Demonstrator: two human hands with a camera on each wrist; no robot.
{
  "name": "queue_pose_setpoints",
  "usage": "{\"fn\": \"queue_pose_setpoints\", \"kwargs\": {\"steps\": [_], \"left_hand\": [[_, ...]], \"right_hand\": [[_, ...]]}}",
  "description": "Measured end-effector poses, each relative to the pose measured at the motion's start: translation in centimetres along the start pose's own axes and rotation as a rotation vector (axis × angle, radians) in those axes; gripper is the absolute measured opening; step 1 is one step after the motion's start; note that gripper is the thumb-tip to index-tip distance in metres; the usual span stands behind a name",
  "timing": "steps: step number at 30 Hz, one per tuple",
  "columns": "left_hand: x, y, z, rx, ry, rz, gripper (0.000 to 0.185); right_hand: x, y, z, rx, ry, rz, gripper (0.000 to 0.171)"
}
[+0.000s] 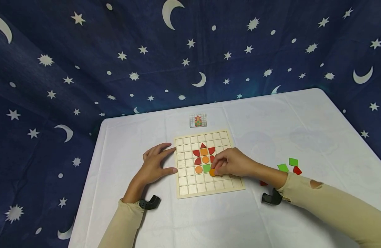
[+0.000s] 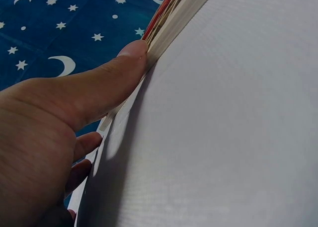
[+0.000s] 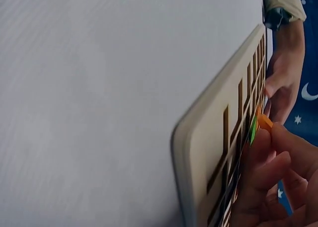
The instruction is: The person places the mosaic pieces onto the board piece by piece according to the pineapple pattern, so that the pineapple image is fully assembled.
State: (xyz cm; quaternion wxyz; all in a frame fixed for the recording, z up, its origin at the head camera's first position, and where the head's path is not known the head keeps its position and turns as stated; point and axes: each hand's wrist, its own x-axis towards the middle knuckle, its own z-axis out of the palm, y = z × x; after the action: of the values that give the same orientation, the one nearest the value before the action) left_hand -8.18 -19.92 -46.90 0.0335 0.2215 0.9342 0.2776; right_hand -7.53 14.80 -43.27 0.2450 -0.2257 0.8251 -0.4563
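A wooden grid board (image 1: 188, 188) lies on the table, with red, orange and green pieces set in its middle squares. My right hand (image 1: 234, 162) pinches an orange disc (image 1: 212, 172) between thumb and fingertips, just right of a green square (image 1: 206, 168). In the right wrist view the same orange disc (image 3: 266, 121) shows between the fingertips, close over the grid. On the board's left side, my left hand (image 1: 153, 167) rests with fingers spread and relaxed, its thumb (image 2: 117, 75) at the board's edge. Another orange disc (image 1: 198, 169) sits left of the green square.
Behind the board lies a small pattern card (image 1: 198, 120) with a similar figure. Loose pieces lie to the right near my forearm: a green one (image 1: 293, 162), a second green one (image 1: 282, 167) and a red one (image 1: 297, 170). Another red piece (image 1: 263, 183) is partly hidden beneath the right wrist.
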Motion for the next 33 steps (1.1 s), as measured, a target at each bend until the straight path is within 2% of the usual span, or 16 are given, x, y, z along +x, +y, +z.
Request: {"fn": "queue_pose_setpoints", "kwargs": {"steps": [4,14,26,33], "left_hand": [[0.0,-0.1,0.1,-0.006,0.001,-0.001,0.081],[0.0,-0.1,0.0,-0.009,0.0,0.011,0.081],[0.0,0.1,0.0,-0.006,0.008,0.007,0.081],[0.0,0.1,0.0,-0.006,0.001,0.003,0.081]], "right_hand": [[0.2,-0.4,0.7,0.001,-0.006,-0.019,0.009],[0.4,-0.7,1.9,-0.097,0.019,-0.081,0.011],[0.3,-0.6,2.4,-0.2,0.071,-0.129,0.009],[0.3,-0.6,2.3,-0.213,0.079,-0.126,0.01]]}}
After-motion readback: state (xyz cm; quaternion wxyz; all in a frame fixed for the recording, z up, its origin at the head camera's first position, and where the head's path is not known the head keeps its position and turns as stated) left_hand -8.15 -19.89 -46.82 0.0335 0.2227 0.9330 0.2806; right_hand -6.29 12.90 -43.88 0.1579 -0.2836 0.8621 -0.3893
